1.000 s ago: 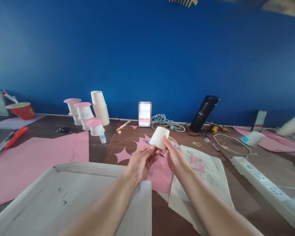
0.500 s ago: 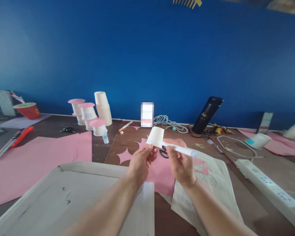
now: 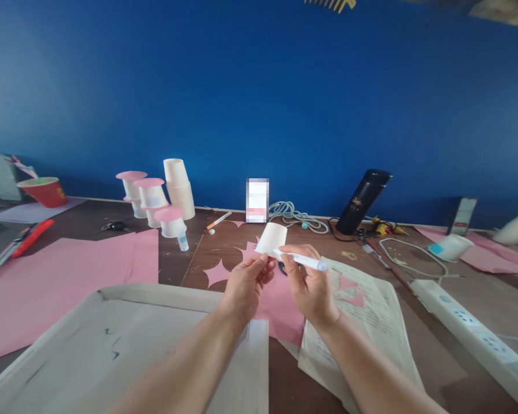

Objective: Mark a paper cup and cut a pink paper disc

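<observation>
My left hand (image 3: 248,284) pinches the lower rim of a white paper cup (image 3: 273,238), which is upside down with its narrow end up and slightly tilted. In my right hand (image 3: 308,284) is a white pen (image 3: 304,260) with a pale blue end, and its tip is against or close to the cup's lower side. Whether the tip touches cannot be made out. Under the hands lies pink paper (image 3: 280,313). A black loop, like a scissors handle (image 3: 282,268), shows partly behind the right hand.
At the left stand cups with pink paper discs (image 3: 151,198) and a tall cup stack (image 3: 179,192). A red-handled cutter (image 3: 32,238) lies on pink sheets. A black flask (image 3: 362,201) leans against the wall; a power strip (image 3: 468,322) is at right. A white box lid (image 3: 155,345) fills the front left.
My right hand and the pen have shifted left and closer to the cup, and the pen's tip now meets the cup lower down. My left hand still holds the cup.
</observation>
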`<state>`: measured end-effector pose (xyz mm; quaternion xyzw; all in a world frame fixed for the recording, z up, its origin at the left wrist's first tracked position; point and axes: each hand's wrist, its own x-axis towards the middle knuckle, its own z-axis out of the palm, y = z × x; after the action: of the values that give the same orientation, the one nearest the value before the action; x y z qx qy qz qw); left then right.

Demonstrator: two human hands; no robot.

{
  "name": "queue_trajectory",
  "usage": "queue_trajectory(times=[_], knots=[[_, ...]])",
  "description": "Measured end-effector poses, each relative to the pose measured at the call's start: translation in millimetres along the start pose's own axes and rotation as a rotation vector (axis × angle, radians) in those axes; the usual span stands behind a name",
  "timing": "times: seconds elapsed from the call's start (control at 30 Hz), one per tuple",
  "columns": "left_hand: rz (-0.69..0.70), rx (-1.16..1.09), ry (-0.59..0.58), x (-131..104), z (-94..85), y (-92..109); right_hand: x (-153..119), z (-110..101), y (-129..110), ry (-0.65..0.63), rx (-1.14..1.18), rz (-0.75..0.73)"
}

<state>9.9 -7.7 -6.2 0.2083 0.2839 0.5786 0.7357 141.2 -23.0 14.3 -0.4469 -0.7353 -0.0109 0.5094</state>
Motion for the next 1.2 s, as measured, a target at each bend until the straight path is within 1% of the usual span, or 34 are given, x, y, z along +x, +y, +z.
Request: queue_trajectory(times=[0.2, 0.33, 0.63, 0.73, 0.8, 0.9, 0.97, 1.0, 1.03, 1.07, 1.1, 1.13, 1.2], knots=[[-0.007, 0.000, -0.003, -0.2, -0.2, -0.3, 0.1, 0.3, -0.9, -0.001, 0.013, -0.022], [-0.008, 0.003, -0.012, -1.1, -0.1, -0.6, 0.2, 0.9, -1.1, -0.029, 0.033, -0.020], [0.002, 0.012, -0.002, -1.0, 0.7, -1.3, 1.6, 0.9, -3.0, -0.005, -0.002, -0.013], [0.000, 0.004, 0.006, -1.1, 0.9, -0.9, -1.6, 2.5, -2.6, -0.001, 0.055, 0.004], [0.002, -0.018, 0.014, -0.9, 0.9, 0.1, -3.6, 4.3, -1.5, 0.041, 0.169, 0.086], [-0.001, -0.061, 0.024, -0.4, 1.1, 2.5, -3.0, 7.2, 4.1, 0.186, 0.353, 0.278], [-0.024, -0.094, 0.032, -0.6, 1.5, 4.1, -0.5, 9.3, 11.6, 0.287, 0.400, 0.416], [-0.041, -0.110, 0.033, -0.9, 1.8, 4.6, 0.7, 10.6, 16.1, 0.313, 0.414, 0.500], [-0.060, -0.125, 0.028, -1.2, 2.1, 5.0, 1.7, 12.1, 20.6, 0.307, 0.425, 0.596], [-0.082, -0.137, 0.014, -1.6, 2.3, 5.1, 2.3, 13.8, 24.8, 0.273, 0.453, 0.706], [-0.103, -0.146, -0.006, -1.9, 2.5, 5.1, 2.5, 15.8, 28.3, 0.201, 0.541, 0.804], [-0.121, -0.153, -0.025, -2.2, 2.7, 4.9, 2.3, 18.0, 31.0, 0.152, 0.651, 0.859], [-0.145, -0.160, -0.047, -2.7, 2.8, 4.2, 1.1, 22.2, 33.3, 0.075, 0.822, 0.899]])
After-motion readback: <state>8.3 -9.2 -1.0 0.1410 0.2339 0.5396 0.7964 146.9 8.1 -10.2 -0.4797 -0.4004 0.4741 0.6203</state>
